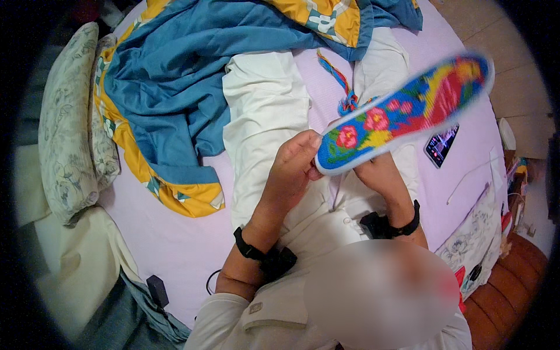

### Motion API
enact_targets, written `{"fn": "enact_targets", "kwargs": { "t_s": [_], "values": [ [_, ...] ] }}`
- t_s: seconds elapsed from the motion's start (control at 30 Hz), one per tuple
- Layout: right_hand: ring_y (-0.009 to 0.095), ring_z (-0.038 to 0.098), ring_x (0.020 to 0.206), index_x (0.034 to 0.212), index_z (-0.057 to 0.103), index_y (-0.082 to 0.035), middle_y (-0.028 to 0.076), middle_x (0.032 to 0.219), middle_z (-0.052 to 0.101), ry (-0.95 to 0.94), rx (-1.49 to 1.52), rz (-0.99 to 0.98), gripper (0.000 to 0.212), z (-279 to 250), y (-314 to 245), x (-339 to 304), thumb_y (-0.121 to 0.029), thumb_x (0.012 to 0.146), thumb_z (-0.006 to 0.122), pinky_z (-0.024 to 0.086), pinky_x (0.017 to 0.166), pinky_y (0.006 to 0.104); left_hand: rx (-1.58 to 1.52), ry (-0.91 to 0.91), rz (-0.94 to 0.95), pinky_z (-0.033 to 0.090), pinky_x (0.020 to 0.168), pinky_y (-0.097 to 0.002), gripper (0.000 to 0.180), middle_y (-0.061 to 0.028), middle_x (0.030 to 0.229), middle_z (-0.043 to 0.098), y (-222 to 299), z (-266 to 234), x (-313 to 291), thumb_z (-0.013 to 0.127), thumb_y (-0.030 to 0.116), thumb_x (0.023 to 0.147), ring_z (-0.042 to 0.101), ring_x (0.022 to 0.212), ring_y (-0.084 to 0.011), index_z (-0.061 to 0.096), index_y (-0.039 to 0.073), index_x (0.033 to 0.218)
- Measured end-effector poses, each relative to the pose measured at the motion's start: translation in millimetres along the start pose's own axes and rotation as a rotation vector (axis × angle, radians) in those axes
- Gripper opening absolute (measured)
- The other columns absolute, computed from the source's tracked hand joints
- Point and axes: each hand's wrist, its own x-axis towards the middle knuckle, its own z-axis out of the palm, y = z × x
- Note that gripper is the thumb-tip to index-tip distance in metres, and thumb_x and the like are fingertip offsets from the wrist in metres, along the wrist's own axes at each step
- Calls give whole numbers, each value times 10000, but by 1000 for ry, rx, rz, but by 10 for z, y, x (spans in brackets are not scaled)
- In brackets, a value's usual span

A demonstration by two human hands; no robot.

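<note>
An embroidered insole [402,114] with pink flowers, green leaves and yellow and red patches on blue, edged in white, is held up over my lap. It slants from its narrower end by my left hand to the far right, where its tip is slightly blurred. My left hand [296,156] is closed on the near left end, thumb at the rim. Beneath the insole's lower edge is my right hand [378,172]; its fingers are hidden behind the insole. A bundle of multicoloured threads [344,96] lies just beyond the insole, between my legs.
A lilac bed sheet [157,233] spreads under my white-trousered legs [262,99]. A blue and yellow blanket [175,87] lies crumpled ahead and left, with a floral pillow [70,128] at the far left. A phone [441,146] lies right of the insole; a black box-shaped object [157,290] sits lower left.
</note>
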Motion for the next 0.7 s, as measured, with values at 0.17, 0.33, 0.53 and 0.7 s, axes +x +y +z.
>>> {"fn": "enact_targets", "kwargs": {
  "t_s": [0.17, 0.33, 0.53, 0.7],
  "values": [
    [161, 535, 892, 965, 539, -26, 48, 951, 557, -76, 62, -117, 224, 13, 45, 143, -94, 769, 623, 417, 796, 270, 158, 34, 59, 279, 475, -168, 195, 46, 632, 444, -37, -35, -13, 491, 208, 912, 356, 522, -25, 529, 50, 804],
    [175, 536, 902, 975, 536, -28, 58, 960, 550, -85, 80, -113, 260, -1, 107, 177, -105, 750, 642, 415, 810, 273, 222, 53, 79, 290, 462, -173, 196, 38, 599, 449, -57, -50, 13, 499, 195, 907, 371, 507, -27, 540, 38, 797],
    [155, 533, 904, 979, 541, -34, 43, 963, 551, -36, 116, -129, 266, 32, 75, 174, -107, 748, 651, 425, 803, 269, 316, 128, 71, 272, 447, -190, 234, 34, 580, 442, 14, 22, -4, 499, 225, 894, 358, 480, -39, 514, 72, 716],
    [142, 566, 933, 1104, 514, -32, 53, 1047, 569, 136, 274, 124, 311, 81, 227, 171, -120, 813, 581, 458, 794, 262, 265, 178, 174, 346, 465, -203, 193, -12, 622, 514, -16, 13, 11, 517, 177, 893, 439, 497, -74, 565, 14, 801]
  ]
}}
